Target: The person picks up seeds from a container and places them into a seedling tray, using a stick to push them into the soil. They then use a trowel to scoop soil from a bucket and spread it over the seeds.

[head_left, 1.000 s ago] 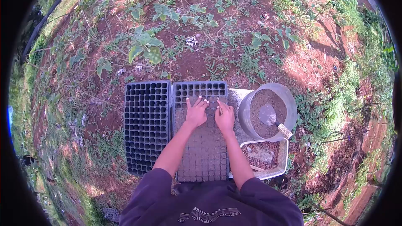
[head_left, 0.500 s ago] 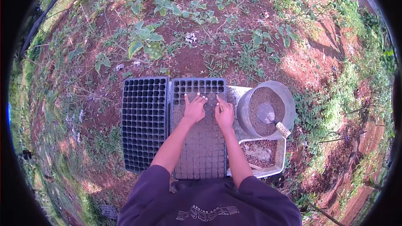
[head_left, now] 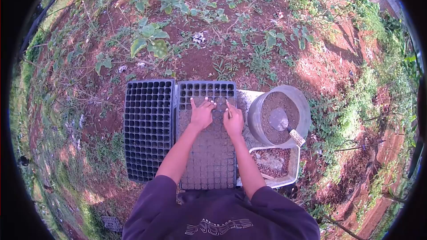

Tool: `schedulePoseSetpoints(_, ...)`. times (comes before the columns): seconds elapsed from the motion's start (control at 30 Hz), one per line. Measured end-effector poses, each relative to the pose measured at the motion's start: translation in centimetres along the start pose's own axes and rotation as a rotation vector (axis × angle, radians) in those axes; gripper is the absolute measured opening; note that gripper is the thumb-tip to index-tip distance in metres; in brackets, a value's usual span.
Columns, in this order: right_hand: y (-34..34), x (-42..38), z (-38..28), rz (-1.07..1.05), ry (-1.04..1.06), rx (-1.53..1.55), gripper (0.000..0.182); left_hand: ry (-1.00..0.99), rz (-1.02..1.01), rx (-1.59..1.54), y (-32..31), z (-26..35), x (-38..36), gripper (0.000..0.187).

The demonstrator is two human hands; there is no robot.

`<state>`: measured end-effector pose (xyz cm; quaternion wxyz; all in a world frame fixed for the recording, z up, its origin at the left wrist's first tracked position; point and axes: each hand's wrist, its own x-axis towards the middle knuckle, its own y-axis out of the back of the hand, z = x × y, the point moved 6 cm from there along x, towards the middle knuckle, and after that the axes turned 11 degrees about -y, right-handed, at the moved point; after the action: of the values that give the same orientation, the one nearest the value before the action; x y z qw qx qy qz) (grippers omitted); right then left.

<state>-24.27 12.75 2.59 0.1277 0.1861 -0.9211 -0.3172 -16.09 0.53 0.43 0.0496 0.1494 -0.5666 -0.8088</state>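
A black seedling tray (head_left: 207, 164) lies in front of me, most of its cells filled with brown soil, the rows at its far end showing dark hollows. My left hand (head_left: 202, 114) rests on the soil near those rows, fingers spread and holding nothing. Beside it on the right, my right hand (head_left: 233, 121) pinches a small thin stick-like item (head_left: 229, 113) over the tray's right side. What its tip touches is too small to tell.
An empty black cell tray (head_left: 149, 129) lies at the left. On the right stand a round tub (head_left: 303, 106) of soil with a trowel (head_left: 279, 119) and a pale rectangular container (head_left: 295, 169) of reddish-brown pellets. Leafy plants (head_left: 151, 40) grow beyond.
The whole view has shifted slightly, so the trays and containers sit a little further left. Both hands stay at nearly the same place on the tray.
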Motion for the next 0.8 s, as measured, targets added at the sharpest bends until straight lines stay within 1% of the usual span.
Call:
schedulePoseSetpoints(0.07,-0.29,0.01,0.18,-0.062,-0.061,0.024,0.03,0.004,0.004,0.0,0.03,0.08,0.07,0.043)
schedulePoseSetpoints(0.13,-0.13,0.12,-0.08,-0.057,-0.073,0.018,0.03,0.005,0.009,0.0,-0.01,0.0,0.09,0.041)
schedulePoseSetpoints(0.27,-0.35,0.08,0.18,-0.085,-0.108,-0.003,0.03,0.0,0.094,-0.006,-0.32,0.08,-0.05,0.038)
schedulePoseSetpoints(0.3,-0.23,0.22,0.05,-0.082,-0.106,-0.003,0.03,-0.002,0.122,-0.002,-0.23,-0.01,0.01,0.037)
schedulePoseSetpoints(0.5,-0.29,-0.01,-0.16,-0.06,-0.055,-0.011,0.029,0.003,0.136,-0.001,-0.27,-0.02,-0.05,0.037)
schedulePoseSetpoints(0.6,-0.29,-0.01,-0.07,-0.048,-0.055,-0.013,0.029,0.019,0.103,-0.027,-0.22,0.02,0.01,0.036)
schedulePoseSetpoints(0.67,-0.33,0.1,-0.48,-0.047,-0.028,-0.016,0.028,0.013,0.116,-0.018,-0.24,0.04,0.01,0.037)
schedulePoseSetpoints(0.8,-0.11,0.09,-0.44,-0.04,-0.065,-0.002,0.028,0.013,0.114,-0.013,-0.18,0.01,-0.01,0.036)
